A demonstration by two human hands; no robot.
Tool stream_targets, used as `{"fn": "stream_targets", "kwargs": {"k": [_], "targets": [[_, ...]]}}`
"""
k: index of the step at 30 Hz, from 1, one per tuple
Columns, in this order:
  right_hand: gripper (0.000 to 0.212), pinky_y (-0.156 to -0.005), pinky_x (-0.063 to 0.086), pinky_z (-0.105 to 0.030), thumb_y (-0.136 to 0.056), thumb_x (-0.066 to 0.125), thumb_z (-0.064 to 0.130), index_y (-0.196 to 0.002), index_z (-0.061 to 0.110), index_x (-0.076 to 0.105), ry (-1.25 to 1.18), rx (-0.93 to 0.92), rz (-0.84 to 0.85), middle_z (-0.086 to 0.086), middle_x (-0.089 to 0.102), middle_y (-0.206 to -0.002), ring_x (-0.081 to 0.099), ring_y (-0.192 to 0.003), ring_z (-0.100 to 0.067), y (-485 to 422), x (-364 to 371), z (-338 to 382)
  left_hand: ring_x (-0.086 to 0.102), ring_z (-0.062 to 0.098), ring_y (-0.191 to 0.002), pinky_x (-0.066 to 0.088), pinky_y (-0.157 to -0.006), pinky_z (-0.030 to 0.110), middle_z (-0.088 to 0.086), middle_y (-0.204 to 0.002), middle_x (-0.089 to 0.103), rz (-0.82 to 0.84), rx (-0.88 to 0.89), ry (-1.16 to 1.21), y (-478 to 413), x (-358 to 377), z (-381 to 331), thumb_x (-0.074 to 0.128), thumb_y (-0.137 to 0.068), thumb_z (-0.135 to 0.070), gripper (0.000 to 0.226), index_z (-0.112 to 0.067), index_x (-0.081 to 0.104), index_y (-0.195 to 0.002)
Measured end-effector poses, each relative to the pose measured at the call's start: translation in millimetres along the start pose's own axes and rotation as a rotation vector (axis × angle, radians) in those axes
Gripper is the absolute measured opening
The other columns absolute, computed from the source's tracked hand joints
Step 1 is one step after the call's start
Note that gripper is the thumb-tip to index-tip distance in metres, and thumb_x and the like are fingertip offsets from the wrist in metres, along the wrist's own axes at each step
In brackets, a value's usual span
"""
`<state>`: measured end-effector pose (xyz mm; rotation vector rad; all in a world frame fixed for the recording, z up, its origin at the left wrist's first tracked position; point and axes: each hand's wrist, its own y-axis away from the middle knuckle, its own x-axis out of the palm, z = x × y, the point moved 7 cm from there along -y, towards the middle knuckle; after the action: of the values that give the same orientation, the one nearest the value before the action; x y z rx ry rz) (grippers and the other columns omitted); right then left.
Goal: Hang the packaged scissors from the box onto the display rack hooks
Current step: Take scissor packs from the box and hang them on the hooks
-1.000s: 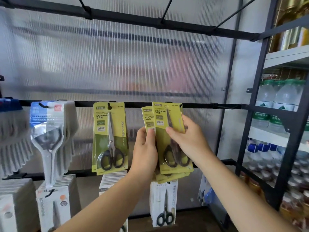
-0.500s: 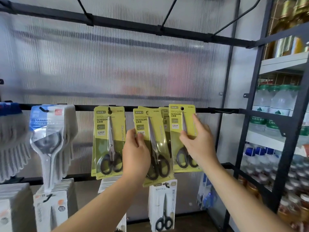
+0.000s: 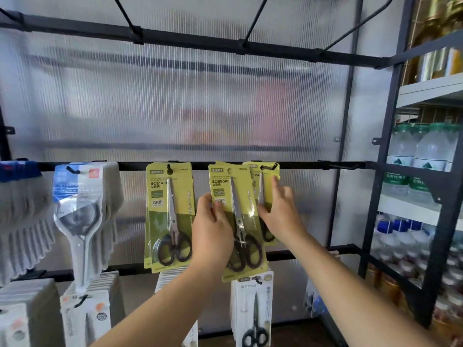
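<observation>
My left hand grips a stack of yellow-green carded scissors packs by their left edge, thumb on the front card. Just to the right, a single matching pack has its hang hole on a black hook of the middle rail. My right hand lies against that pack, index finger straight up on the card. More of the same scissors packs hang on a hook to the left. The box is out of view.
White scissors packs hang on the lower rail under my hands. Clear-packed utensils and grey bundles hang at left. An empty hook juts out at right. A shelf unit with water bottles stands at far right.
My right hand carried one pack away from the stack, up and right, and its hole now sits on the hook. My left hand kept the remaining packs and shifted slightly left.
</observation>
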<state>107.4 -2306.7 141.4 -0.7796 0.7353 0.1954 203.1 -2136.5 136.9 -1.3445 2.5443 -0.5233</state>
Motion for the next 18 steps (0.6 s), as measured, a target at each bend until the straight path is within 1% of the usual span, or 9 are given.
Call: {"fn": "stream_targets", "kwargs": {"k": [3,4,5,8,9,11,13,14,18], "targets": [[0.078,-0.087,0.043,-0.026,-0.099,0.051,0.038,-0.158,0.024,0.002,0.010,-0.019,-0.005,-0.005,0.023,-0.149,0.048,-0.121,-0.022,4.0,-6.3,1.2,0.058,0.020,-0.095,0.045,-0.083,0.033,-0.004,-0.107,0.059,0.005,0.000,0.013,-1.2,1.8,-1.1,0.034,-0.106,-0.031,0.034,-0.021,0.042,-0.138],[0.072,-0.086,0.041,-0.024,-0.101,0.049,0.036,-0.158,0.022,0.008,0.009,-0.040,-0.032,-0.005,0.024,-0.150,0.049,-0.121,-0.021,8.0,-12.0,3.0,0.058,0.022,-0.101,0.045,-0.086,0.033,-0.004,-0.111,0.059,0.006,-0.002,0.024,-3.0,3.3,-0.3,0.034,-0.106,-0.030,0.034,-0.021,0.042,-0.138],[0.064,-0.083,0.040,-0.021,-0.102,0.047,0.034,-0.157,0.021,0.016,-0.003,-0.065,-0.074,-0.006,0.027,-0.149,0.051,-0.117,-0.018,12.9,-18.8,4.7,0.058,0.023,-0.099,0.045,-0.084,0.033,-0.004,-0.111,0.059,0.009,-0.005,0.034,-3.5,4.9,-0.1,0.034,-0.106,-0.030,0.033,-0.020,0.043,-0.136],[0.043,-0.072,0.038,-0.006,-0.105,0.038,0.029,-0.146,0.017,0.044,-0.169,-0.110,-0.209,-0.003,0.044,-0.135,0.052,-0.090,0.002,30.8,-42.1,11.4,0.048,0.015,-0.064,0.041,-0.062,0.029,-0.005,-0.083,0.056,0.012,-0.009,0.050,-2.8,13.6,1.6,0.035,-0.106,-0.029,0.023,-0.022,0.046,-0.125],[0.042,-0.072,0.038,-0.003,-0.105,0.036,0.029,-0.143,0.015,0.048,-0.222,-0.109,-0.234,-0.001,0.047,-0.130,0.051,-0.088,0.003,35.0,-48.0,13.7,0.045,0.012,-0.060,0.039,-0.058,0.029,-0.007,-0.077,0.053,0.013,-0.008,0.048,-1.5,15.7,0.3,0.035,-0.106,-0.029,0.022,-0.022,0.046,-0.124],[0.043,-0.075,0.037,-0.004,-0.105,0.035,0.031,-0.142,0.015,0.049,-0.190,-0.099,-0.236,-0.001,0.047,-0.131,0.052,-0.095,-0.002,39.6,-53.5,17.7,0.045,0.011,-0.062,0.038,-0.059,0.029,-0.007,-0.079,0.052,0.022,0.002,0.048,-0.2,21.8,-0.9,0.035,-0.106,-0.028,0.027,-0.019,0.046,-0.130],[0.046,-0.087,0.036,-0.015,-0.104,0.035,0.034,-0.144,0.013,0.046,-0.134,-0.091,-0.219,-0.003,0.045,-0.137,0.052,-0.113,-0.013,40.1,-54.1,18.7,0.048,0.011,-0.066,0.040,-0.061,0.029,-0.008,-0.084,0.054,0.021,0.004,0.053,0.5,25.9,-2.1,0.035,-0.106,-0.028,0.030,-0.019,0.045,-0.133],[0.046,-0.090,0.035,-0.018,-0.104,0.036,0.035,-0.144,0.013,0.046,-0.142,-0.083,-0.223,-0.003,0.045,-0.137,0.051,-0.117,-0.015,40.6,-55.8,19.0,0.048,0.010,-0.066,0.041,-0.062,0.028,-0.009,-0.084,0.054,0.019,0.001,0.062,0.1,27.4,-1.5,0.035,-0.106,-0.027,0.030,-0.018,0.045,-0.133],[0.051,-0.084,0.042,-0.017,-0.098,0.049,0.042,-0.145,0.024,0.043,-0.247,-0.139,-0.162,0.004,0.047,-0.129,0.054,-0.099,-0.002,44.2,-58.5,31.2,0.053,0.010,-0.068,0.044,-0.063,0.025,-0.010,-0.086,0.059,0.032,-0.004,0.109,3.1,28.1,-4.4,0.040,-0.105,-0.027,0.024,-0.019,0.048,-0.127]]}}
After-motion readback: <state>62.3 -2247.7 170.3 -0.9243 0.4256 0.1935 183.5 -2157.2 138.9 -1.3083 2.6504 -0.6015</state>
